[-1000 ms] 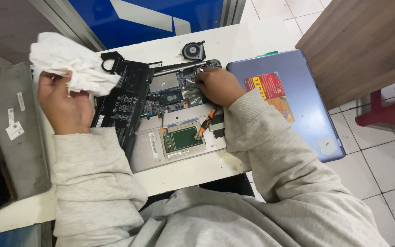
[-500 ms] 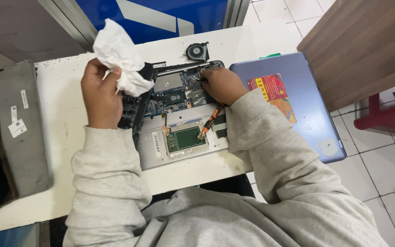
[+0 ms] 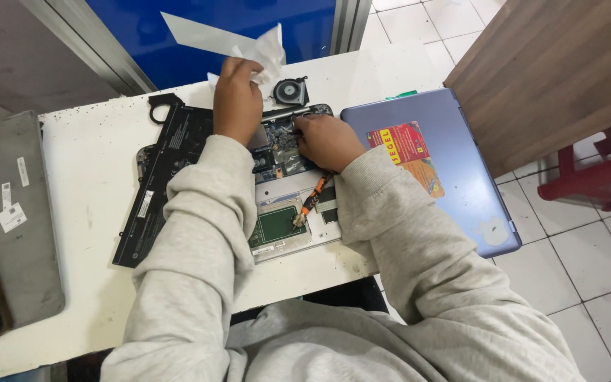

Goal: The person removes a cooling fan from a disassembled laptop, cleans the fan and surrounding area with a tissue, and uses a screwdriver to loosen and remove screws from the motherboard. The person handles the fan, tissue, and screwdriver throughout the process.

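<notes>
An opened laptop base (image 3: 288,237) lies on the white table (image 3: 93,205), its circuit board (image 3: 281,152) exposed. My left hand (image 3: 236,102) holds a crumpled white tissue (image 3: 263,56) over the far edge of the laptop, close to a small black fan (image 3: 290,91). My right hand (image 3: 327,140) rests on the board with fingers curled; whether it holds anything is hidden. A black battery pack (image 3: 160,177) lies partly lifted at the left of the base. An orange cable (image 3: 312,201) runs across the lower half.
A purple laptop lid (image 3: 454,191) with a red sticker lies at the right table edge. A grey laptop cover (image 3: 8,233) sits at the left. A wooden panel (image 3: 553,64) stands at the right, a red stool (image 3: 595,177) beyond it.
My left hand has carried the tissue from the left side of the table across to the far edge near the fan. My right hand has stayed on the board.
</notes>
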